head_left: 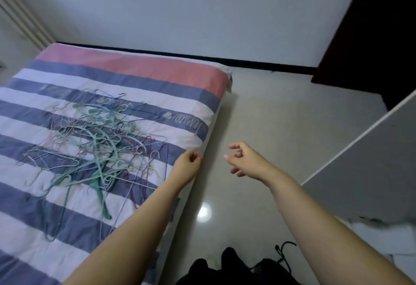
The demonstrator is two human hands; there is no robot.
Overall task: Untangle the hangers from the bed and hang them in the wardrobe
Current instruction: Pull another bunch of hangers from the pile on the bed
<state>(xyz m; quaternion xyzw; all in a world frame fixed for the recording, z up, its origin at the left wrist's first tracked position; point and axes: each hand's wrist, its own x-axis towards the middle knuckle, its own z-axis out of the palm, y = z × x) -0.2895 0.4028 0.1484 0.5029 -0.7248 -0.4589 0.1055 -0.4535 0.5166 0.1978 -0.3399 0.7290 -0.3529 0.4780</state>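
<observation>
— Head view: where are the hangers (90,149)?
— Tangled on the striped bed (180,82). My left hand (188,163) is curled empty, right hand (243,161) loosely open. I'd lift light, snaggy wires by a hook.

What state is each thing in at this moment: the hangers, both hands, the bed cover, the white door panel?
Hangers: tangled in one pile on the bed, none lifted.
Left hand: fingers curled, over the bed's edge, holding nothing.
Right hand: loosely open above the floor, empty.
Bed cover: spread flat, striped.
White door panel: swung open at the right.
</observation>
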